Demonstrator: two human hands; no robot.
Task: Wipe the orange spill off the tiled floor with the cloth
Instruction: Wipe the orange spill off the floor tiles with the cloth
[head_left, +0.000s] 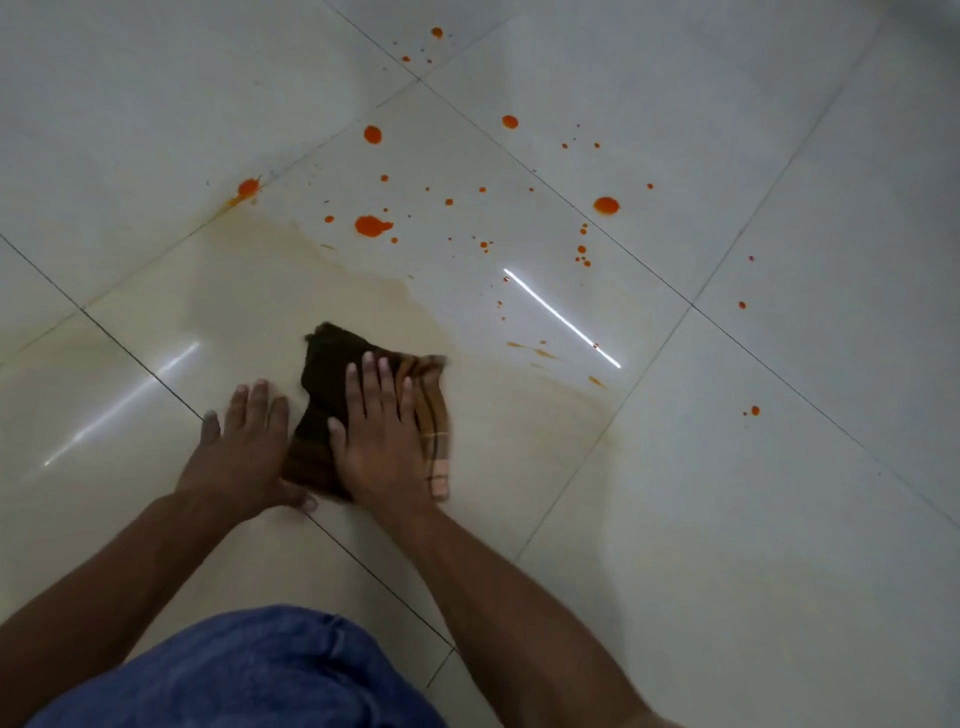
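Note:
A dark brown checked cloth (332, 358) lies crumpled on the glossy white tiled floor (727, 519). My right hand (382, 436) presses flat on the cloth, fingers spread over it. My left hand (244, 452) rests flat on the tile just left of the cloth, its thumb touching the cloth's near edge. Orange drops of the spill (372, 225) are scattered on the tiles beyond the cloth, with larger blots at the far left, centre and right. A pale yellowish smear (291, 280) spreads over the tile around and beyond the cloth.
Dark grout lines (597, 228) cross the floor diagonally. Bright light reflections (561, 317) streak the tiles. My knee in blue denim (244, 675) fills the bottom left. Stray orange specks (755, 411) lie far right.

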